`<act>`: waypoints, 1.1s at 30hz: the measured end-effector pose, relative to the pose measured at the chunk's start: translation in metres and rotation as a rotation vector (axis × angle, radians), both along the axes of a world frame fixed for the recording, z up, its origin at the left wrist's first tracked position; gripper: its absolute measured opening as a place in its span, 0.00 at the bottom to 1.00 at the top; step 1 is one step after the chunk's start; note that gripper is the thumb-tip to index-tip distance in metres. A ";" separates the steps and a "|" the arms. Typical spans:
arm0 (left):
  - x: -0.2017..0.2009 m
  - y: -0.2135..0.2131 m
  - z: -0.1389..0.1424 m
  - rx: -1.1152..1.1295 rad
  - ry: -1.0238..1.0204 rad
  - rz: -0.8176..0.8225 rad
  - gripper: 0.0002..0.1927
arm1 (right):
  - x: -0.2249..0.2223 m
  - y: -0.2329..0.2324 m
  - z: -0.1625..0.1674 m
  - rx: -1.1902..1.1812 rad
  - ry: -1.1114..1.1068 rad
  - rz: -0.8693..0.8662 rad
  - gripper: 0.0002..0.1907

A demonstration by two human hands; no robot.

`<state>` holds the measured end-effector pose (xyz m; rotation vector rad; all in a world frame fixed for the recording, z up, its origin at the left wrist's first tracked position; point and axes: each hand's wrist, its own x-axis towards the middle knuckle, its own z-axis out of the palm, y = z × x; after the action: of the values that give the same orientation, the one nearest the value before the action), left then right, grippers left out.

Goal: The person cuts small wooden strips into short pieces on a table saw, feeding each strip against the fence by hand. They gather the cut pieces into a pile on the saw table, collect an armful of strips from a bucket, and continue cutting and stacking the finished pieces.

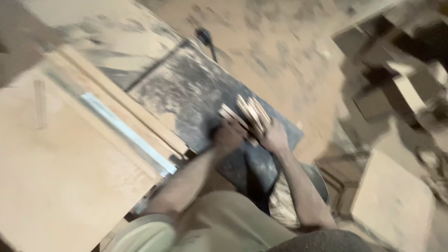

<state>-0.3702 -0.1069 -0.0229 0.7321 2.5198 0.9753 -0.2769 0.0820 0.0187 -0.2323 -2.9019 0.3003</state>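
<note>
A bundle of thin light wooden strips [247, 114] rests over the dusty dark saw table [186, 88]. My left hand [227, 136] grips the near-left end of the bundle. My right hand [274, 136] is closed on its right side, fingers wrapped around the strips. Both forearms reach in from the bottom of the view. The picture is blurred by motion, so finer detail of the strips is hard to tell.
A long wooden fence with a metal rail [126, 128] runs diagonally beside a large pale board [60, 163] at left. Sawdust covers the floor [280, 46]. Wooden blocks and boxes [396, 88] pile up at right, with a flat panel [396, 200] below.
</note>
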 end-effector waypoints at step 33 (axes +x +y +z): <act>0.078 -0.012 0.100 0.198 0.068 0.735 0.35 | -0.001 0.034 0.009 0.152 0.028 0.290 0.39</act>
<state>-0.2918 -0.1187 0.0774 -0.1620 2.8244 1.4528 -0.2782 0.1158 0.0281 0.2165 -2.9091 0.1256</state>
